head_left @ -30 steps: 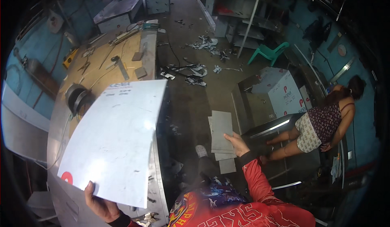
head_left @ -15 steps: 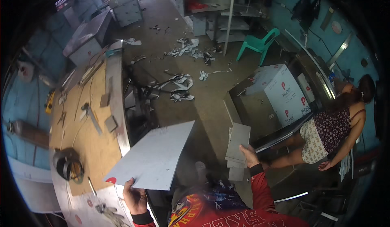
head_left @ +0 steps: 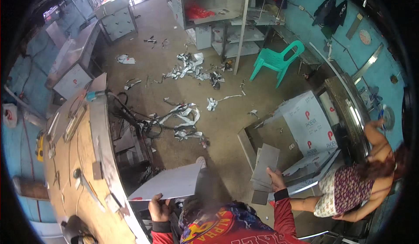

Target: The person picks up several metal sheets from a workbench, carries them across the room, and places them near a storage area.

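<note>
My left hand (head_left: 160,208) is closed on the near edge of a large pale-grey sheet panel (head_left: 168,183), which is tilted nearly flat at the workbench's right side. A red mark shows at the panel's left corner. On the right, my right hand (head_left: 276,180) grips several small grey flat sheet pieces (head_left: 266,160), fanned a little and hanging over the floor. Their material looks like thin metal, but I cannot be sure. My red sleeves reach both hands from below.
A wooden-topped workbench (head_left: 83,156) with tools runs along the left. A box-like frame with printed panels (head_left: 305,117) stands at right, beside a bending person (head_left: 353,185). Strips of scrap (head_left: 187,67) litter the floor. A green chair (head_left: 279,60) and metal cabinet (head_left: 179,4) stand farther off.
My view has shifted forward and up. The large panel has dropped to a flatter angle, still in my left hand. The person at right now reaches an arm toward the wall.
</note>
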A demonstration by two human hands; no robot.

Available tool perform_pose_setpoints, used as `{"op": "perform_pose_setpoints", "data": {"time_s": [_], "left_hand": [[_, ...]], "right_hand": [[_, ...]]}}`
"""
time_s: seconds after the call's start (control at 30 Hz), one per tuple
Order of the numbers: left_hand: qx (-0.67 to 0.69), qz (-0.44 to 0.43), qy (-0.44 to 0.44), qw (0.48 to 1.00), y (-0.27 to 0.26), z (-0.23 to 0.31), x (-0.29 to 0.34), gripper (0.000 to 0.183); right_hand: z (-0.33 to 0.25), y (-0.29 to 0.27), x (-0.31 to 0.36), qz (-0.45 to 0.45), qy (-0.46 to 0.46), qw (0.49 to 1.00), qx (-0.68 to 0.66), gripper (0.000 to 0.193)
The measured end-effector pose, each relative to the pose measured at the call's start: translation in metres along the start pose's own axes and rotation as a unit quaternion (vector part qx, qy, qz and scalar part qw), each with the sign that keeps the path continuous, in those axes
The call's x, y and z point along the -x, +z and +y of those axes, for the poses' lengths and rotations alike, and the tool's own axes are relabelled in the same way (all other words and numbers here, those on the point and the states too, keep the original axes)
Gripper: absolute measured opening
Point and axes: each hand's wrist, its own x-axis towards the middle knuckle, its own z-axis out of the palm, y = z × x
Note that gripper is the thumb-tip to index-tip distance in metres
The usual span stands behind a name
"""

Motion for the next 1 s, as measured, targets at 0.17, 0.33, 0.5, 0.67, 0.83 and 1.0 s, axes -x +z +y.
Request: {"op": "perform_pose_setpoints", "data": {"time_s": [0.17,0.33,0.5,0.67,0.83,1.0], "left_hand": [[-0.182,-0.001,-0.023,0.983,0.131,0.04,-0.09,0.013],[-0.43,-0.084,0.186,0.879,0.228,0.07,-0.222,0.015],[-0.625,-0.128,0.41,0.652,0.363,0.091,-0.346,0.025],[-0.637,-0.194,0.412,0.623,0.501,0.072,-0.44,0.028],[-0.742,-0.213,0.405,0.49,0.61,0.038,-0.525,0.026],[-0.777,-0.2,0.361,0.475,0.742,0.013,-0.564,0.024]], "right_hand": [[-0.05,0.023,-0.065,0.028,0.007,1.0,-0.014,0.039],[-0.103,0.059,-0.107,0.065,-0.051,0.995,-0.054,0.037],[-0.125,0.064,-0.179,0.122,-0.006,0.988,-0.099,0.036],[-0.18,0.076,-0.266,0.136,0.022,0.988,-0.069,0.035],[-0.268,0.095,-0.351,0.235,0.048,0.969,-0.055,0.041],[-0.343,0.075,-0.403,0.183,-0.022,0.983,0.007,0.05]]}}
